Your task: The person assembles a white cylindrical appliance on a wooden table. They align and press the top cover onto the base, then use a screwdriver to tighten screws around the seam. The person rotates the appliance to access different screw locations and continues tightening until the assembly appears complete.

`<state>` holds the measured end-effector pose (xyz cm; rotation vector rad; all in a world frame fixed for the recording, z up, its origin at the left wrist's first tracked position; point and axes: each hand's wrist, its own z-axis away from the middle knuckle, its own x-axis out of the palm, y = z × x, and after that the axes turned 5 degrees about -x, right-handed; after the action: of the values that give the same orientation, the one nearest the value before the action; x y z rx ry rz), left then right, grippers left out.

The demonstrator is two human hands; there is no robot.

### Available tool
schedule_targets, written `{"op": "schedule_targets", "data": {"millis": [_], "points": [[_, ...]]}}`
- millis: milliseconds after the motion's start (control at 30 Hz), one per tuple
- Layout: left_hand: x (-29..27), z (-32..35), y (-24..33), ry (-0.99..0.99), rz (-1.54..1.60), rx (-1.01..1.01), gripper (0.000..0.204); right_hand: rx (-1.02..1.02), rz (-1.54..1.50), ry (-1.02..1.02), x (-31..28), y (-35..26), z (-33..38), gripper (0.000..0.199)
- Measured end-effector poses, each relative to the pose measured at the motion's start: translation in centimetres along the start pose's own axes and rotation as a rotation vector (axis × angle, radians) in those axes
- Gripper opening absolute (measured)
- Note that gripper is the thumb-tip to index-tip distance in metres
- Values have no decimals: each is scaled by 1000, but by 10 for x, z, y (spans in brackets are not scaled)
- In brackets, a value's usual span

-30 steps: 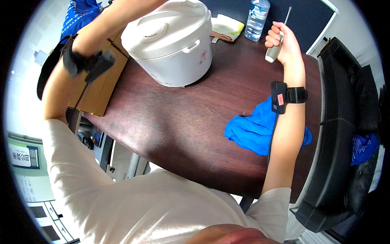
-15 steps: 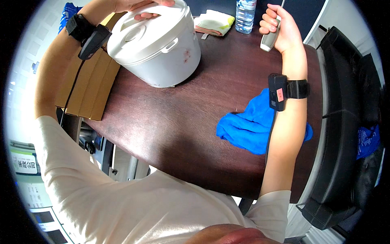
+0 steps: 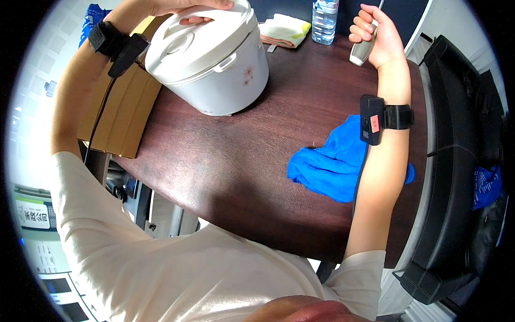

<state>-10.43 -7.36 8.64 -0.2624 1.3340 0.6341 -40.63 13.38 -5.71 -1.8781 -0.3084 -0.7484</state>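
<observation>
Overhead, the left hand (image 3: 185, 6) lies flat on the lid of a white rice cooker (image 3: 206, 59) near the far left corner of a dark wooden table (image 3: 225, 177), its fingers partly cut off at the frame's top. At the table's far right edge, the right hand (image 3: 375, 37) is closed around a grey handle (image 3: 363, 49); whatever extends above it is hard to make out. A blue cloth (image 3: 330, 166) lies partly hidden beneath the right forearm.

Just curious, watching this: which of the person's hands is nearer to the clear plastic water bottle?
Right. The right hand, gripping a grey handle, is just beside the clear plastic water bottle. The left hand rests on the white rice cooker's lid, farther away.
</observation>
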Motion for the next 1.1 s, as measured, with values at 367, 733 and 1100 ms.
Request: {"op": "schedule_targets", "data": {"millis": [367,733,1100], "points": [[-2,-1,45,-259,-189,-235,76,45,38,176,20,-13,14,33],[10,24,49,-96,-191,-241,95,29,8,-15,20,4,4,32],[106,110,47,934,-453,282,80,-31,110,73,44,-15,24,33]]}}
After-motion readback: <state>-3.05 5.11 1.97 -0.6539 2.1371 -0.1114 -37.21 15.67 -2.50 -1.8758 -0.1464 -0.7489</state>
